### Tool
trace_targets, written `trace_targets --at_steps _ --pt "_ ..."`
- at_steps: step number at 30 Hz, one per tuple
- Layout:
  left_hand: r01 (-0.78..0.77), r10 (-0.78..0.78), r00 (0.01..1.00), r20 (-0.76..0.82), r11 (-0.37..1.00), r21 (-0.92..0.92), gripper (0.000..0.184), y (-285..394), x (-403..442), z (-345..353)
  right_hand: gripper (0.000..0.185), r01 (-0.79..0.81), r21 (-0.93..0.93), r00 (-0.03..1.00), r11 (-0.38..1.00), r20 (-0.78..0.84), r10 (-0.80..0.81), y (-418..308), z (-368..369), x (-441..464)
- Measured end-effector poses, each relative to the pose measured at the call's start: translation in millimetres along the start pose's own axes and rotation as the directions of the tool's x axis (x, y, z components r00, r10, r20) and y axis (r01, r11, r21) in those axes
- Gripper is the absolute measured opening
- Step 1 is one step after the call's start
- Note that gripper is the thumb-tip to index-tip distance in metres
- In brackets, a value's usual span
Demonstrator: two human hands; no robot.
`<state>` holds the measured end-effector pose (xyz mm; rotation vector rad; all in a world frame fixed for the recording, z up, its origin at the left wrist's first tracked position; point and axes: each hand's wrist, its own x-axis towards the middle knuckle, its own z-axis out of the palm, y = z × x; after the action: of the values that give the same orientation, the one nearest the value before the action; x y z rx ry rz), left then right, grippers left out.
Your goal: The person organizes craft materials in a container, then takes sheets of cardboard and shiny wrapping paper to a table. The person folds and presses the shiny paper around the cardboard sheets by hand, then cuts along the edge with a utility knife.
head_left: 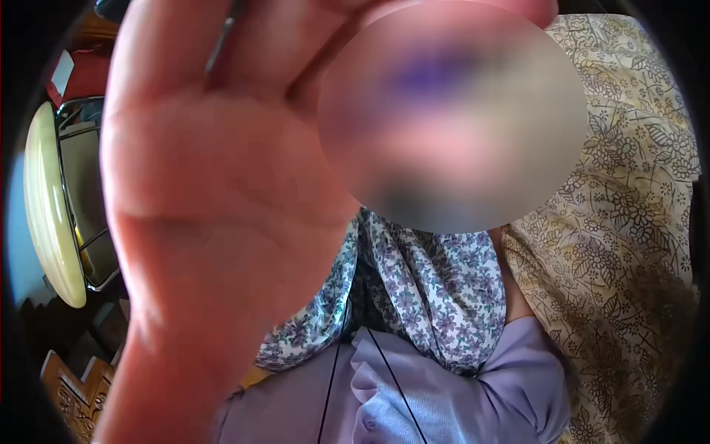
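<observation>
My left hand point(214, 155) fills the left and middle of the head view, very near the camera and out of focus. Its wrist comes up from the lower left. The top edge cuts off most of the fingers, so whether they grip anything is unclear. A thin silvery strip point(220, 48) shows between two of them; I cannot make out what it is. A blurred oval covers the area to the right of the hand. From a lavender sleeve point(529, 370), my right forearm point(515, 292) runs up towards that oval, and my right hand is hidden.
Floral cloth point(444, 288) lies over my lap, with dark cords point(396, 381) hanging in front of me. To the right spreads a tan, flower-patterned cover point(629, 222). A pale-rimmed chair-like piece point(55, 207) and carved wood point(78, 392) stand at the left.
</observation>
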<state>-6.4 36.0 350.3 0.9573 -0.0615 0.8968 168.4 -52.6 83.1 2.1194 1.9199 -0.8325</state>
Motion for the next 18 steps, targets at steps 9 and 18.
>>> trace_targets --at_steps 9,18 --pt "-0.229 0.258 0.865 -0.43 0.966 0.119 0.111 48 20 10 0.018 0.033 -0.001 0.992 0.999 -0.123 -0.033 0 9 -6" --pt "-0.249 0.279 0.928 -0.248 0.957 0.147 0.091 57 61 6 0.018 0.033 0.036 0.997 0.999 -0.068 -0.03 4 8 -3"
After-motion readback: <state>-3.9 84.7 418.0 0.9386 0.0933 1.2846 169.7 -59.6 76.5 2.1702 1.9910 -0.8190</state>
